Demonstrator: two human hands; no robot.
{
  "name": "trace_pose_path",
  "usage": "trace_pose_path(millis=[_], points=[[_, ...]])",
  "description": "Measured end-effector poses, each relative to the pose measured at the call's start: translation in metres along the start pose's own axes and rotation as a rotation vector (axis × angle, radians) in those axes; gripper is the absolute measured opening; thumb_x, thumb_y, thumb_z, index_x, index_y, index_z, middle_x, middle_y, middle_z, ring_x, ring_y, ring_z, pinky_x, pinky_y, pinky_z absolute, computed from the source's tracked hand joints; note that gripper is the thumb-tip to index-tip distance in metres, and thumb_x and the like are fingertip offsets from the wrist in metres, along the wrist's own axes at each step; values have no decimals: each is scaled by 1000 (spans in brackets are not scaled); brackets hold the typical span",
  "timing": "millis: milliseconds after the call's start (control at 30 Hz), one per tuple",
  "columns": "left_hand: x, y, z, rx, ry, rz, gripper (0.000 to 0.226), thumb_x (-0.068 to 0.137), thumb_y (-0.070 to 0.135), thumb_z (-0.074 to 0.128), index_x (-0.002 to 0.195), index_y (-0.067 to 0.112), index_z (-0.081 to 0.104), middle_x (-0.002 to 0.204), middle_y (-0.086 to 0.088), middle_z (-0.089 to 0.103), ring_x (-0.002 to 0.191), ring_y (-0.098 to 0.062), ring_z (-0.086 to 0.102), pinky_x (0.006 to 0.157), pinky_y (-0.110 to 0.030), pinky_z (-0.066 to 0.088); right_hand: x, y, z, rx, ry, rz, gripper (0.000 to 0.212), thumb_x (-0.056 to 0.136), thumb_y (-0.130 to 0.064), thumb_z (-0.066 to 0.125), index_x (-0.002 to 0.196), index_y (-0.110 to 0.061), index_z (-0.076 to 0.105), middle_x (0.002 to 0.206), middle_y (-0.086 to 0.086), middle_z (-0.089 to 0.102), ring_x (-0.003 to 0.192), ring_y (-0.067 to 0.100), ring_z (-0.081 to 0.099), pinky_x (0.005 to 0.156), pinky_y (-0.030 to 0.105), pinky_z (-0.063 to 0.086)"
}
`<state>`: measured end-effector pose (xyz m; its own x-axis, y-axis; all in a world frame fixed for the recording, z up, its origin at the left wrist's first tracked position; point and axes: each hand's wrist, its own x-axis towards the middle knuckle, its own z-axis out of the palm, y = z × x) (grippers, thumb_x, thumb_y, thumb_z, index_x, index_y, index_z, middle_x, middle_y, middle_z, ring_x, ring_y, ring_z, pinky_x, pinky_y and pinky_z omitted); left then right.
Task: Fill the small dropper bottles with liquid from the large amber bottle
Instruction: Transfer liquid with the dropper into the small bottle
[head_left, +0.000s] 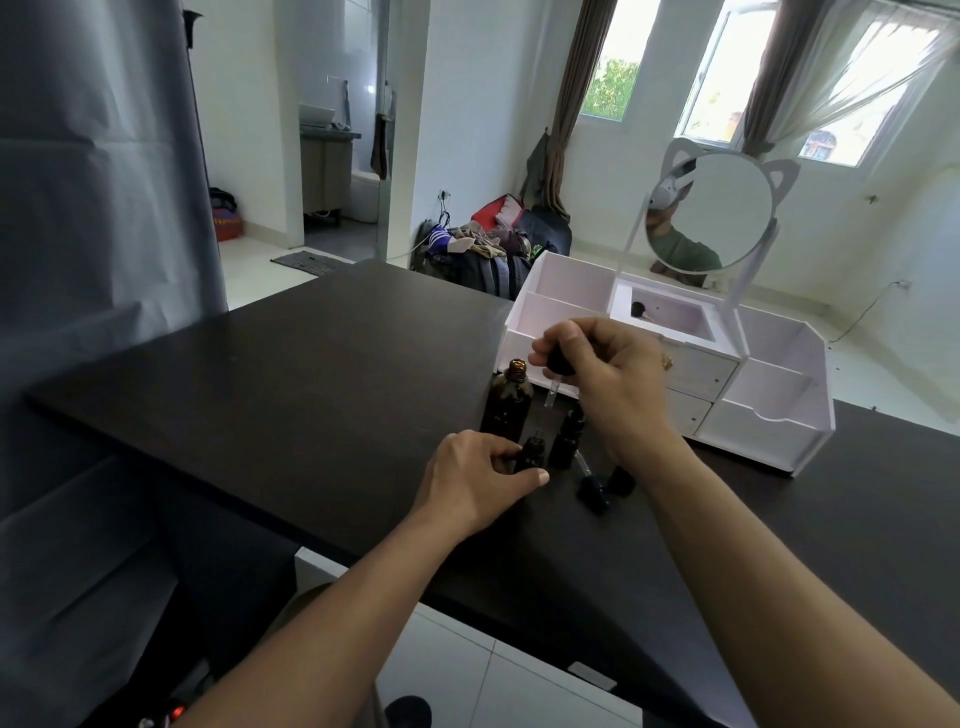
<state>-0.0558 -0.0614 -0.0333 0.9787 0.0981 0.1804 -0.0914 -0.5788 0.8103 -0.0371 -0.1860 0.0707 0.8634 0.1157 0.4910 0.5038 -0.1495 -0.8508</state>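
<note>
On the dark surface (260, 374) the amber bottle (506, 402) stands upright with its cap off, its threaded neck bare. Just in front of it and to its right stand two small dropper bottles. The left hand (475, 480) grips the nearer small bottle (532, 453), fingers and thumb curled round its lower part, holding it upright on the surface. The second small bottle (567, 434) stands just beside it, partly hidden by the right wrist.

The right hand (602, 374) is raised above the bottles and pinches the black bulb of a dropper (560, 366); its clear glass tube points down and hangs in the air between the amber bottle's neck and the second small bottle, touching neither (whether there is liquid in the tube cannot be told). The two hands are apart, the right one higher and further from the person.

Another dropper (592, 480) lies on its side on the surface to the right of the small bottles, and a black cap (622, 480) sits just beside it.

Behind the bottles a white organiser (769, 410) with drawers and open compartments stands on the surface, carrying a round mirror (709, 213) with cat ears.
</note>
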Motion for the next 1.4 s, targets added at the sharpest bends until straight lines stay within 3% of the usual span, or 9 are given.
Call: trace_pose_path(millis=[167, 433, 567, 833, 1000, 1100, 1267, 1400], points=[[-1, 1, -1, -2, -7, 2, 49, 77, 52, 74, 117, 23, 70, 90, 5, 69, 91, -10, 64, 86, -35, 56, -1, 4, 1, -20, 10, -5, 31, 99, -8, 51, 76, -19, 68, 79, 6, 73, 85, 35, 70, 83, 43, 59], [-1, -1, 0, 2, -8, -1, 52, 77, 53, 74, 118, 23, 70, 91, 6, 68, 96, -11, 63, 87, -35, 55, -2, 3, 1, -47, -3, -14, 27, 98, -10, 53, 79, -19, 69, 82, 4, 74, 83, 21, 72, 79, 33, 58], [-1, -1, -1, -2, -15, 9, 48, 77, 53, 74, 115, 23, 72, 87, 7, 69, 88, -8, 64, 82, -30, 55, -2, 4, 1, -49, -7, -28, 30, 98, -10, 53, 77, -23, 70, 81, 3, 75, 82, 22, 72, 80, 36, 58], [-2, 1, -2, -23, -29, 13, 40, 77, 51, 75, 107, 25, 74, 88, 6, 71, 87, -9, 66, 84, -36, 56, -2, -2, -2, 1, -16, 7, 25, 99, -13, 51, 82, -17, 69, 83, 7, 73, 86, 27, 72, 80, 34, 58], [-4, 2, -2, -40, -29, 25, 33, 77, 49, 76, 100, 24, 76, 81, 5, 71, 79, -6, 66, 80, -34, 57, 13, -17, -5, 87, 74, -29, 20, 99, -12, 52, 87, -12, 69, 85, 8, 73, 82, 23, 73, 73, 25, 56], [-5, 3, -2, -37, -36, 34, 28, 79, 46, 75, 96, 23, 76, 76, 1, 70, 74, -8, 66, 78, -33, 57, 24, -26, -1, 109, 137, -95, 21, 98, -13, 54, 84, -17, 69, 80, 3, 73, 84, 24, 73, 76, 28, 58], [-6, 3, -2, -31, -32, 39, 37, 79, 46, 75, 107, 23, 74, 76, 2, 69, 74, -6, 65, 76, -24, 54, 39, -31, 10, 110, 169, -143, 15, 98, -12, 56, 93, -6, 69, 83, 7, 73, 82, 19, 72, 76, 26, 57], [-5, 5, -3, -28, -35, 24, 33, 78, 47, 76, 101, 24, 75, 76, 0, 69, 75, -9, 65, 80, -34, 56, 44, -25, 17, 36, 148, -142, 16, 98, -13, 55, 97, -4, 69, 85, 7, 72, 82, 16, 71, 79, 27, 58]])
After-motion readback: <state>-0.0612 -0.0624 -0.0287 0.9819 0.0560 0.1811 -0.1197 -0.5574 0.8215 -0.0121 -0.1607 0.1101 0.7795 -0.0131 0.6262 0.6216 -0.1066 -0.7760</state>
